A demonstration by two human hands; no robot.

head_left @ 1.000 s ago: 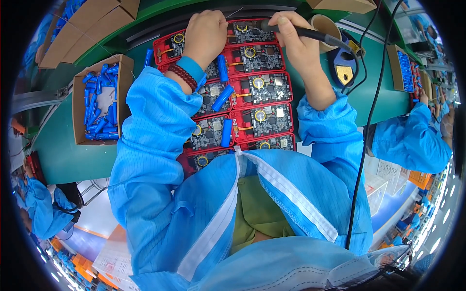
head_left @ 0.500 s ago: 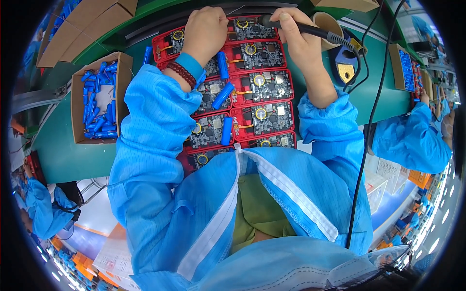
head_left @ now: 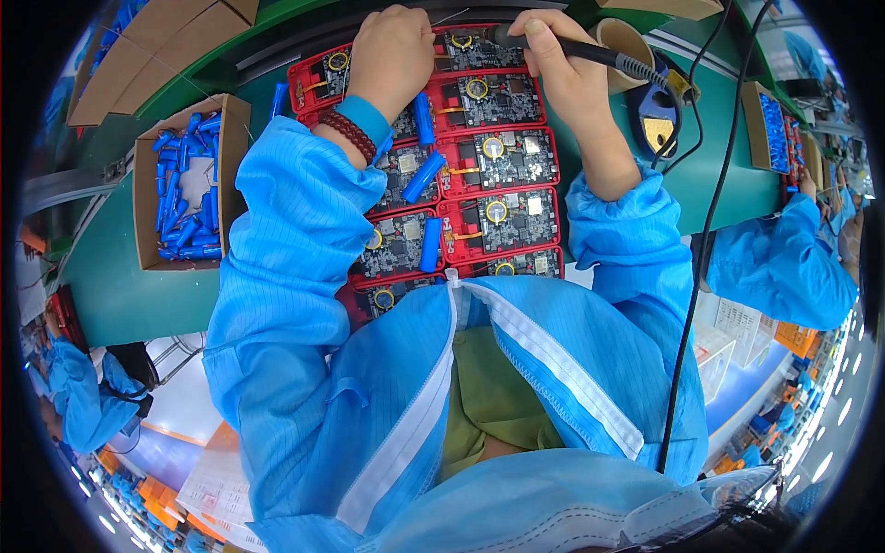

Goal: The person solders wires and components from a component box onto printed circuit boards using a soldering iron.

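Observation:
My right hand (head_left: pixel 564 74) is closed around the black handle of a soldering iron (head_left: pixel 595 52), its front end over the far end of the rows of red cases. My left hand (head_left: pixel 392 57) is closed at the far left of those rows; a thin length of solder wire (head_left: pixel 452 17) sticks out beside its fingers. Each red case (head_left: pixel 437 207) holds a dark circuit board (head_left: pixel 513 158) with a yellow-ringed round part. Blue cylindrical battery cells (head_left: pixel 423 178) lie along the middle of the two columns. My left hand and sleeve cover some left-hand cases.
An open cardboard box (head_left: pixel 238 175) of blue cells stands at left on the green table (head_left: pixel 138 304). To the right are a cardboard tube (head_left: pixel 619 39) and a soldering-iron stand with yellow sponge (head_left: pixel 657 136). A black cable (head_left: pixel 705 230) hangs down at right. A co-worker's blue sleeve (head_left: pixel 774 267) shows beyond.
My right hand and the soldering iron have shifted very slightly up and left. My left hand has risen slightly and keeps its closed grip.

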